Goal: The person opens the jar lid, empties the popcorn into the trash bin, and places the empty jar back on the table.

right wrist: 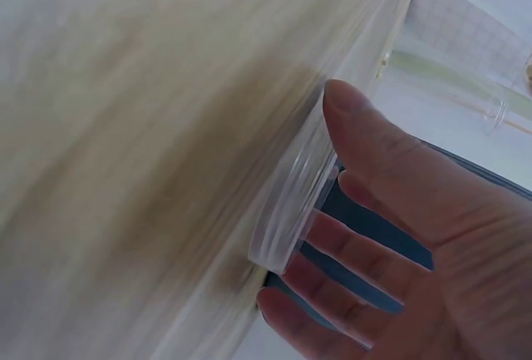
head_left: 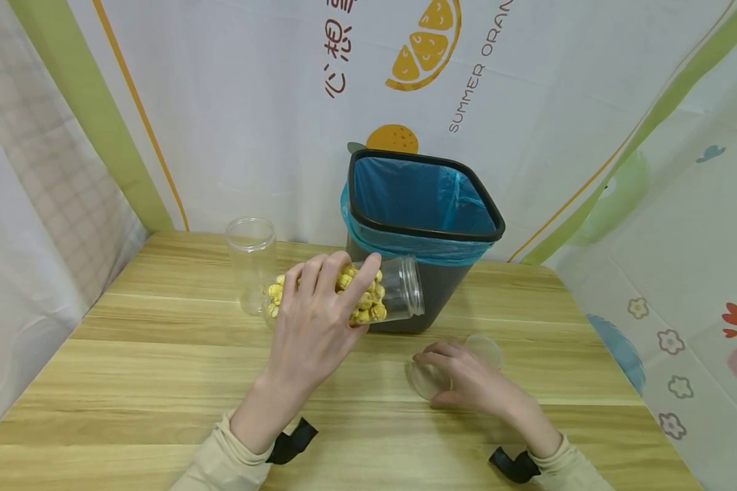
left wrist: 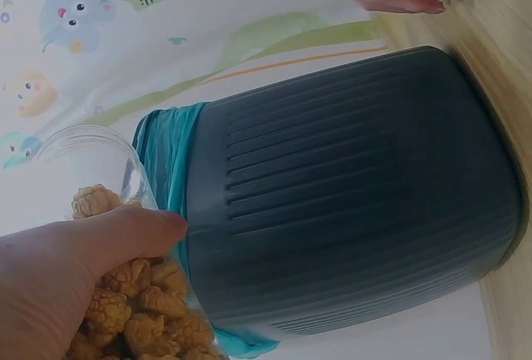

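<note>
My left hand (head_left: 316, 317) grips a clear plastic jar (head_left: 400, 283) of yellow popcorn (head_left: 371, 308), fingers over its top. The jar lies nearly on its side above the table, its uncapped mouth pointing right, in front of the bin. In the left wrist view the thumb (left wrist: 137, 231) crosses the jar wall over the popcorn. Low at the table, my right hand (head_left: 479, 383) holds a clear round lid (head_left: 426, 382) by its edge. The right wrist view shows this lid (right wrist: 291, 202) between thumb and fingers. A second clear lid (head_left: 486, 348) lies just behind that hand.
A dark bin (head_left: 451, 283) with a blue liner (head_left: 417, 191) stands at the back of the wooden table (head_left: 160, 382). Left of it an empty clear jar (head_left: 250, 262) stands upright. Printed curtains (head_left: 252, 123) hang behind and at the sides.
</note>
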Demonstrator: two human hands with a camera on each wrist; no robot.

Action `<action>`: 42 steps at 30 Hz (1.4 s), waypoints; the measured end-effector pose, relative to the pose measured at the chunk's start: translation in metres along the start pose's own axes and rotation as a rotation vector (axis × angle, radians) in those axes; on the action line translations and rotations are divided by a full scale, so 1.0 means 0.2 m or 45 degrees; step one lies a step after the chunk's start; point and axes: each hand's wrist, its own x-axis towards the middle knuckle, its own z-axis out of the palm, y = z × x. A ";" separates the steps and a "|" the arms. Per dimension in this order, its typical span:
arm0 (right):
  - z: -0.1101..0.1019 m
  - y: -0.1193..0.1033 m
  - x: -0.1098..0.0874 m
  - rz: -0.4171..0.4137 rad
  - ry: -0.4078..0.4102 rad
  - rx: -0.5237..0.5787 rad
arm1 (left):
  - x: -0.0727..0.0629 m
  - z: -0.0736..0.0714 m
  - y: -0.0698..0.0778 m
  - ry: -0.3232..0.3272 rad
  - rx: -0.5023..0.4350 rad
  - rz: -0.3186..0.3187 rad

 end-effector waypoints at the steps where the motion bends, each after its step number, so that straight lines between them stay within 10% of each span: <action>1: 0.00 0.00 0.00 0.000 -0.001 -0.002 | 0.00 0.00 0.00 0.004 0.002 0.000; 9: 0.00 0.00 0.00 0.030 0.006 0.021 | 0.00 0.00 0.00 0.017 0.014 -0.001; 24: -0.13 0.00 0.01 0.194 0.357 0.181 | 0.00 0.00 -0.01 0.028 0.014 -0.008; 42: -0.33 0.03 0.04 0.307 1.078 0.479 | 0.00 -0.01 -0.01 0.055 -0.004 -0.005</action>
